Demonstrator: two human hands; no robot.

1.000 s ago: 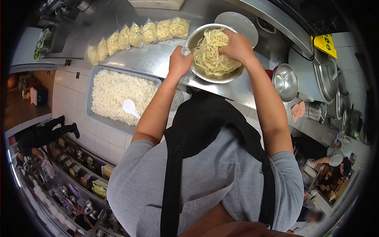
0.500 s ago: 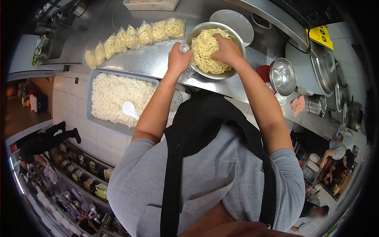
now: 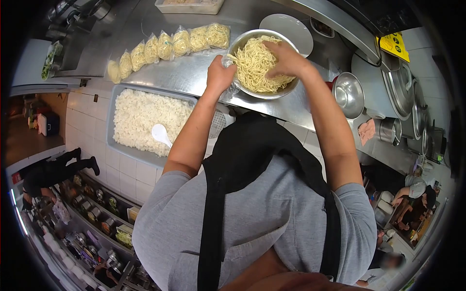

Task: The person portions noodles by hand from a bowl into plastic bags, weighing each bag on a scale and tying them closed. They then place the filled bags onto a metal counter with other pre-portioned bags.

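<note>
Yellow noodles (image 3: 255, 63) fill a round steel bowl (image 3: 266, 96) on the steel counter. At the bowl's left rim, my left hand (image 3: 221, 75) is closed on a clear plastic bag (image 3: 227, 60), whose loose film hangs below the fingers. How much is inside that bag cannot be made out. My right hand (image 3: 286, 60) is over the right side of the noodles, fingers spread and curved, with no clump visibly lifted in it. Left of the bowl stands a row of several bagged noodle portions (image 3: 181, 43). A grey plate (image 3: 297, 33) lies behind the bowl.
A grey tub (image 3: 110, 127) of white rice (image 3: 145, 116) with a white paddle (image 3: 160, 133) sits at front left. To the right are another steel bowl (image 3: 348, 95), a large pot (image 3: 376, 89) and a pink cloth (image 3: 367, 131). Another person (image 3: 43, 179) stands at far left.
My right hand has pulled up and right from the noodles, and its fingers have spread. My left hand stays on the bag at the rim.
</note>
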